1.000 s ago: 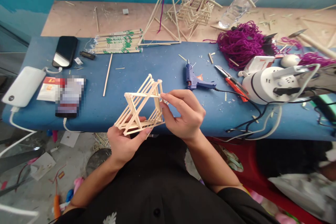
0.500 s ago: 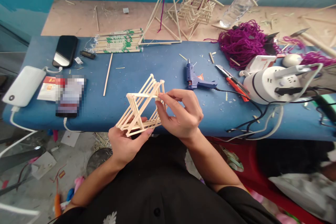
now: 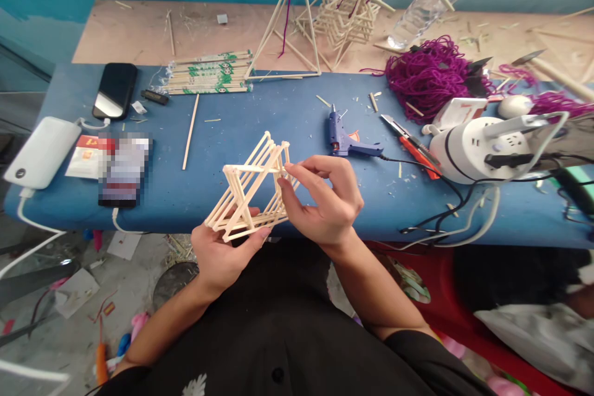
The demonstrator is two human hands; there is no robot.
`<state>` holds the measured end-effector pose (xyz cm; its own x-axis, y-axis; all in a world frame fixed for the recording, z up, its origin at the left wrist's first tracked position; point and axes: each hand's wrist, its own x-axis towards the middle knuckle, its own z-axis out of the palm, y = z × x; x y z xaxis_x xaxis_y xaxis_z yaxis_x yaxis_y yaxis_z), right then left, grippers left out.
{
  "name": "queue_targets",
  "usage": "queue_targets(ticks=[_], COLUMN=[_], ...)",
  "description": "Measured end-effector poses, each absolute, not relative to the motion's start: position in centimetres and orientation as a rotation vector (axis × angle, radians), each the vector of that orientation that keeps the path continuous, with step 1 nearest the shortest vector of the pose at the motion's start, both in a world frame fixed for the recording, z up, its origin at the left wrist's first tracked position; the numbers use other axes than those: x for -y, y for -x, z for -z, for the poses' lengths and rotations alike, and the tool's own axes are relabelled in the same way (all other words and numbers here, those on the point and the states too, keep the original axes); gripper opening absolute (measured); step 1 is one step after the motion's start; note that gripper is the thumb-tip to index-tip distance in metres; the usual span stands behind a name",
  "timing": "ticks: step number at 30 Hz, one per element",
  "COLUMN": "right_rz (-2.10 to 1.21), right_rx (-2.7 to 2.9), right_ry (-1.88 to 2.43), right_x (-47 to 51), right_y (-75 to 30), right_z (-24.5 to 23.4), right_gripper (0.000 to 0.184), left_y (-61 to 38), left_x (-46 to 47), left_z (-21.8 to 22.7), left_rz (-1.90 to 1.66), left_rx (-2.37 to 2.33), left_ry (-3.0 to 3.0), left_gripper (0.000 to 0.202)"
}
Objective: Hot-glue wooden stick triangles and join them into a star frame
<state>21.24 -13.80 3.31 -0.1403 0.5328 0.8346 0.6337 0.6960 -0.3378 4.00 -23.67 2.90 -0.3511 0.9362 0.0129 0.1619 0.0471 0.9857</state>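
A small frame of pale wooden sticks (image 3: 250, 189), built as stacked triangles, is held over the near edge of the blue table (image 3: 260, 111). My left hand (image 3: 223, 253) cradles its lower corner from beneath, thumb and fingers closed on the bottom sticks. My right hand (image 3: 325, 201) pinches the upper right end of the frame between thumb and forefinger, the other fingers curled. A blue glue gun (image 3: 346, 139) lies on the table just beyond my right hand.
A loose stick (image 3: 190, 131), a bundle of wrapped chopsticks (image 3: 208, 73), a black phone (image 3: 115, 90) and a white power bank (image 3: 41, 151) lie at the left. An orange utility knife (image 3: 411, 143), a white socket hub (image 3: 477, 148) with cables and purple yarn (image 3: 431, 74) crowd the right.
My right hand has shifted its pinch slightly along the frame's upper right end. The frame and my left hand have stayed almost still.
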Motion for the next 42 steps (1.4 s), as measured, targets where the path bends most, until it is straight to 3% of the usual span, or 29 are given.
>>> queue_targets(ticks=[6,15,21,27,37,42], right_rz=[0.245,0.021,0.108,0.222,0.091,0.139], right_rx=[1.826,1.776,1.786,1.809,1.703,1.749], right_ry=[0.906,0.933,0.910,0.896,0.878,0.930], right_x=[13.7,14.3,13.9,13.7,14.5,13.9], right_y=[-21.1,-21.4,-21.5,-21.3,-22.0,-22.6], right_z=[-3.4,-3.6,-3.3,-3.2,-5.0,-5.3], right_gripper=[0.026,0.023,0.033,0.027,0.026,0.012], left_y=[-4.3,-4.1,-4.2,-4.5,-4.3,-4.3], left_x=[23.7,23.7,23.7,23.6,23.4,23.3], left_z=[-3.0,-2.9,-2.8,-3.2,-3.2,-3.1], left_rz=[-1.415,-1.390,-1.391,-1.419,-1.423,-1.443], left_rx=[-1.588,-1.628,-1.606,-1.603,-1.629,-1.616], left_ry=[-1.128,-1.162,-1.159,-1.162,-1.107,-1.069], left_gripper=[0.029,0.029,0.029,0.028,0.030,0.035])
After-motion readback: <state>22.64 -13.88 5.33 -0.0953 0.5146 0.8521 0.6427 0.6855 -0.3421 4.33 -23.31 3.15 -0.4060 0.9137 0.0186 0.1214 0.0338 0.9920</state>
